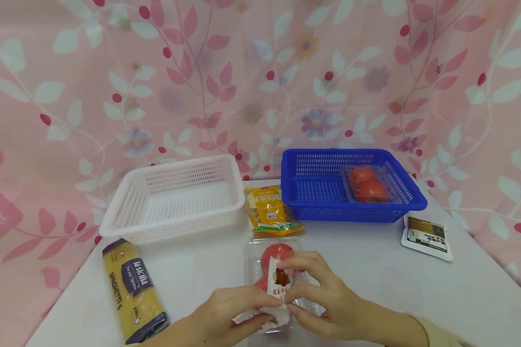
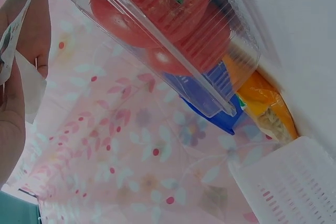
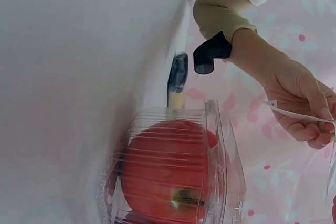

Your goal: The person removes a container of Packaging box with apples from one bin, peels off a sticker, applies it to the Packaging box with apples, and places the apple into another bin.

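Note:
A clear plastic box (image 1: 250,255) holding red tomatoes (image 1: 277,251) sits at the front middle of the table. Above it, both hands pinch a white paper label (image 1: 280,290) printed with a fruit picture and red characters. My left hand (image 1: 227,311) grips the label's lower end between thumb and fingers. Higher on the same strip, my right hand (image 1: 330,296) pinches its right side with thumb and fingertips. In the right wrist view, the label's end (image 3: 296,113) sticks out from the left hand (image 3: 302,95). The hands and label partly cover the box in the head view.
Behind stand a white basket (image 1: 173,226) and a blue basket (image 1: 347,212) with another tomato box (image 1: 369,185) inside. A yellow food bag (image 1: 267,207) lies between them. The spaghetti pack (image 1: 134,291) is at left, a small white-edged packet (image 1: 427,238) at right.

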Available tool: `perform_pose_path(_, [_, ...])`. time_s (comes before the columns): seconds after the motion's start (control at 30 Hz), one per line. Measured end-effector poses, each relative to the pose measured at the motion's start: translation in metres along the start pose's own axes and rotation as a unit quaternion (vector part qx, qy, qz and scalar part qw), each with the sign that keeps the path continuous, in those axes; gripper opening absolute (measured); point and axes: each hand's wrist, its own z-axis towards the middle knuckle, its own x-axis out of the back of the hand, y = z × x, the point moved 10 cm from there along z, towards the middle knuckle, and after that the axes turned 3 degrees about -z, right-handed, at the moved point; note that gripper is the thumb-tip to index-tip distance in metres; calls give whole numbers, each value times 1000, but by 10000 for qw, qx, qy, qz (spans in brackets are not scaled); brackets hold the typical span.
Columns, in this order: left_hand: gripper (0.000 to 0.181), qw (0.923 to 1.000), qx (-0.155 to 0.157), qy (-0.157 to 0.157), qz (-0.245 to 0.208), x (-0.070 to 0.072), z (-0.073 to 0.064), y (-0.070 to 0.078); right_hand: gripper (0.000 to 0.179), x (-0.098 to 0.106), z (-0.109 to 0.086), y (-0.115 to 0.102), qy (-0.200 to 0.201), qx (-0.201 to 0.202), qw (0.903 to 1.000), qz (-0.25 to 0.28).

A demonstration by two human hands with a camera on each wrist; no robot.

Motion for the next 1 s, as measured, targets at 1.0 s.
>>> perform_pose_path(1.0, [25,9995,274,140,70,7,-16,-6,6,26,-4,35,653,-1141,9907,364])
